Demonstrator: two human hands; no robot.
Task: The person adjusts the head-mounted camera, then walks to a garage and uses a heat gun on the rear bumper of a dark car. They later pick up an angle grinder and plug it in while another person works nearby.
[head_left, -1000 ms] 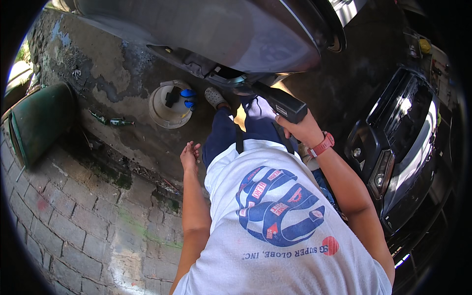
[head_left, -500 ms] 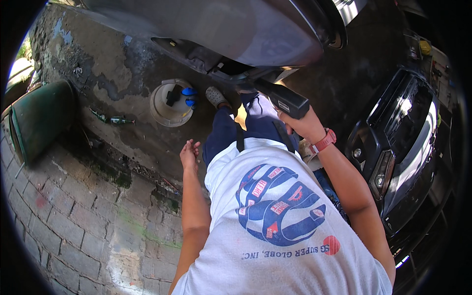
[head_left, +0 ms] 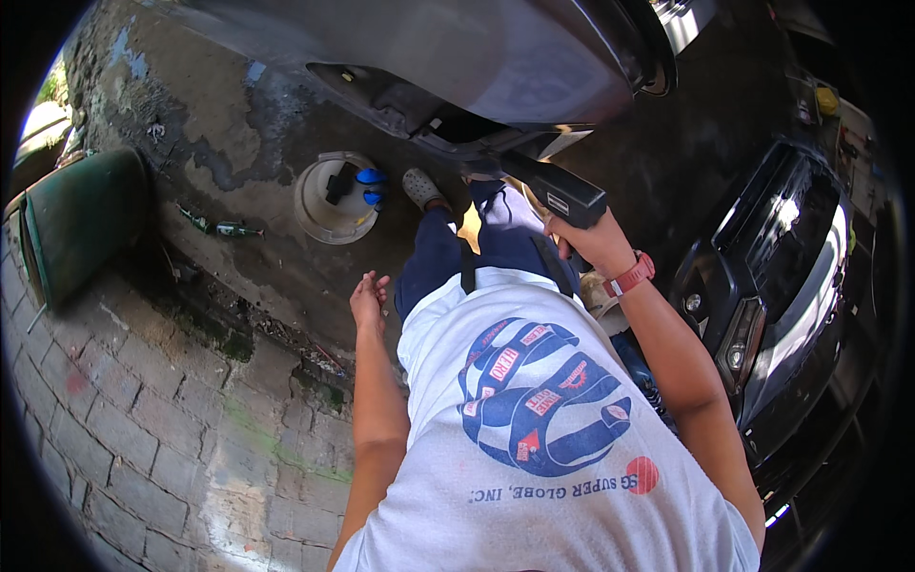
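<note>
My right hand [head_left: 596,238], with a red watch on its wrist, is wrapped around a black handheld tool [head_left: 553,191] with a blocky end. The tool's far end points toward the lower edge of a dark grey car body [head_left: 496,57], beside a dark opening in it; whether they touch I cannot tell. Lower and to the left, my left hand [head_left: 369,300] hangs beside my leg. Its fingers are loosely bent and apart, and nothing is in them.
A whitish bucket [head_left: 307,205] left of my feet holds a black block and blue items. Green bottles [head_left: 238,230] lie farther left, near a green container-like object [head_left: 86,224]. On the right sits a black car front section [head_left: 762,286] with a headlight. Paving blocks [head_left: 143,439] cover the lower left.
The surroundings sit slightly farther right in the picture. My right hand and the tool have shifted a little to the right; my left hand keeps nearly the same pose.
</note>
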